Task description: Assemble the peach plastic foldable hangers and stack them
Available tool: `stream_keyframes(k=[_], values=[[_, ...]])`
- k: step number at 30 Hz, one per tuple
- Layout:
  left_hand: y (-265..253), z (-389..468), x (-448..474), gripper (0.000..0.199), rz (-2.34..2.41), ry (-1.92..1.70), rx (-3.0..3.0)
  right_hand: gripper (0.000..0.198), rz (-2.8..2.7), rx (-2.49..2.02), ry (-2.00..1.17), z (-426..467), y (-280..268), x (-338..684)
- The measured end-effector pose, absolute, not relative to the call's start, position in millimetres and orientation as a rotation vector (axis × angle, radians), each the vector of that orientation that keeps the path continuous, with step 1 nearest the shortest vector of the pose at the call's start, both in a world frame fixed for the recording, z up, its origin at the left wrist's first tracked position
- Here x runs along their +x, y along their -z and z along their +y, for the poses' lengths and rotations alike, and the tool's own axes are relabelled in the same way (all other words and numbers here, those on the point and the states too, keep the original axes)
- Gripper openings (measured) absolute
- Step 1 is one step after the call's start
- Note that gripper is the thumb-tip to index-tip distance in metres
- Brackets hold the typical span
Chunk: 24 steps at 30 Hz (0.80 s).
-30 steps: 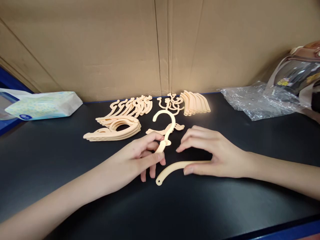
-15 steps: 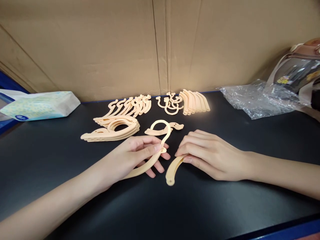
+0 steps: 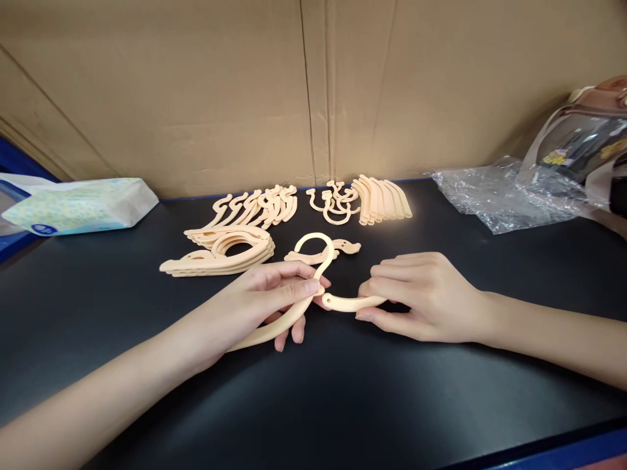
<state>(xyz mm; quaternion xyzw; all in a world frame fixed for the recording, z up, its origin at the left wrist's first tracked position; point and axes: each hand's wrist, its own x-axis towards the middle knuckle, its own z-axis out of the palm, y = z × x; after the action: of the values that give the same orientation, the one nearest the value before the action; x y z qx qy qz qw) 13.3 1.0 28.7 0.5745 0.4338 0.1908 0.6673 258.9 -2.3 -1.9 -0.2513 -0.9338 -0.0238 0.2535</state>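
Note:
My left hand [image 3: 274, 294] grips a cream hanger arm with a curved hook [image 3: 329, 251] standing up at its inner end; thumb and fingers pinch where the two meet. Between thumb and fingers my right hand [image 3: 416, 297] holds another curved hanger arm [image 3: 350, 304]. Its holed end points left, close to the joint in my left hand; whether they touch I cannot tell. Behind my hands lies a small wavy cream piece [image 3: 347, 247], partly hidden by the hook. A stack of folded hangers [image 3: 220, 261] rests beyond my left hand.
Along the back of the black table [image 3: 343, 405] lie several hooked arms [image 3: 255, 207], loose hooks [image 3: 336, 212] and a row of plain arms [image 3: 385, 199]. A tissue pack [image 3: 93, 205] sits left; clear plastic wrap [image 3: 494, 196] and a transparent bag [image 3: 573, 147] are right. Cardboard [image 3: 220, 98] stands behind.
My right hand has turned its hanger arm from pointing down toward me to nearly level, its holed end now close to the joint in my left hand. The left hand has barely shifted.

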Motion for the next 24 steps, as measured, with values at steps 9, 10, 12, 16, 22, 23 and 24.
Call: stream_keyframes(k=[9,10,12,16,22,23,24], values=[[-30.2,2.4,12.1,0.016,0.974,-0.374,1.288,0.027,-2.524,-0.688,0.336,-3.7,1.8,258.1],[-30.2,2.6,11.8,0.017,0.981,-0.357,1.286,0.027,-2.521,-0.688,0.361,-4.0,1.7,258.1],[-29.9,2.9,11.1,0.018,0.992,-0.329,1.274,0.027,-2.515,-0.691,0.411,-4.5,1.6,257.9],[-28.9,3.4,9.7,0.017,1.002,-0.333,1.257,0.029,-2.527,-0.712,0.447,-4.5,1.4,257.5],[-29.1,4.2,9.7,0.023,0.972,-0.344,1.276,0.031,-2.539,-0.727,0.435,-4.3,1.4,257.5],[-29.2,4.2,9.7,0.024,0.971,-0.342,1.276,0.031,-2.538,-0.727,0.437,-4.4,1.5,257.6],[-29.2,4.1,9.7,0.025,0.973,-0.341,1.273,0.031,-2.535,-0.728,0.441,-4.6,1.5,257.5]])
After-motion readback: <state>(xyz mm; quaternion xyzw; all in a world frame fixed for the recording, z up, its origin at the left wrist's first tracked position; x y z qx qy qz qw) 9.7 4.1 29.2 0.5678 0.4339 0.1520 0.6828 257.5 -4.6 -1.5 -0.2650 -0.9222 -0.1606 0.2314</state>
